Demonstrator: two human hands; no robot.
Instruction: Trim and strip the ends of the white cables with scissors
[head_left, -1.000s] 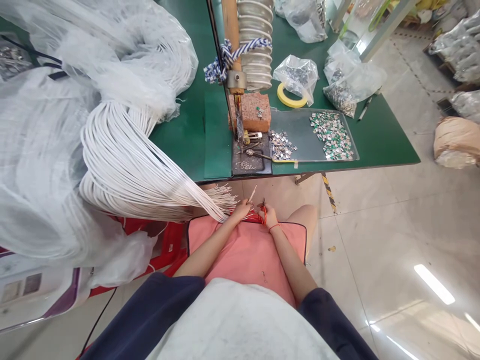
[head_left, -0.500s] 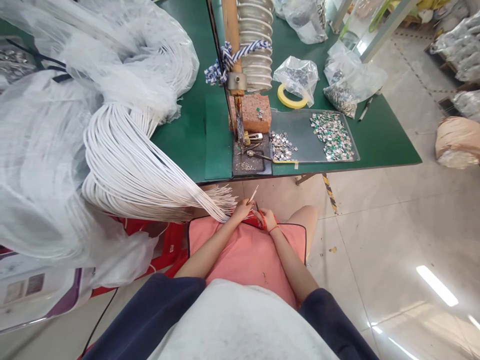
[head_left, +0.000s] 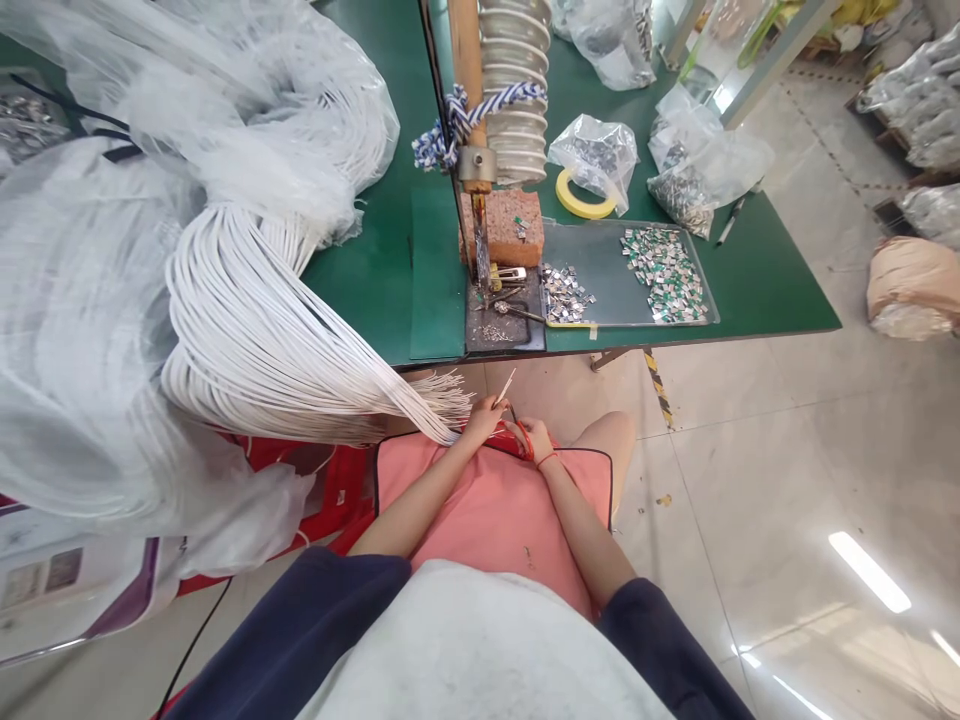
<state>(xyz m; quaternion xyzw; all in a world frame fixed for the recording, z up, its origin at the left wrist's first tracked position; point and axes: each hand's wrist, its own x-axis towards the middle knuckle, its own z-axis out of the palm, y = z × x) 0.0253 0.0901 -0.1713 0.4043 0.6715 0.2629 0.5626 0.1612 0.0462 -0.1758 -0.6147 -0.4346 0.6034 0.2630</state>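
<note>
The left hand (head_left: pixel 478 421) is closed in a tight pinch, fingers curled around a thin pale wire (head_left: pixel 505 387) whose tip sticks up and away to the far right. Just beside it, the right hand (head_left: pixel 534 438) is closed around a pair of red-handled scissors (head_left: pixel 524 441), with the dark blades pointing far, toward the wire. How wide the blades stand is too small to tell, and they seem close to the wire without clearly touching it. Both forearms angle inward from the near side, so the hands nearly meet above the lap, over a pink apron (head_left: pixel 487 510).

The wire comes from a thick bundle of white cables (head_left: pixel 247 340), which sweeps in from the left and fans out into loose ends (head_left: pixel 450 393) just left of the left hand. Clear plastic sheeting (head_left: pixel 75 350) lies around the coils. Farther off stands a green workbench (head_left: pixel 367 290), holding a metal tray (head_left: pixel 577 240) of small metal clips (head_left: pixel 665 274).
</note>
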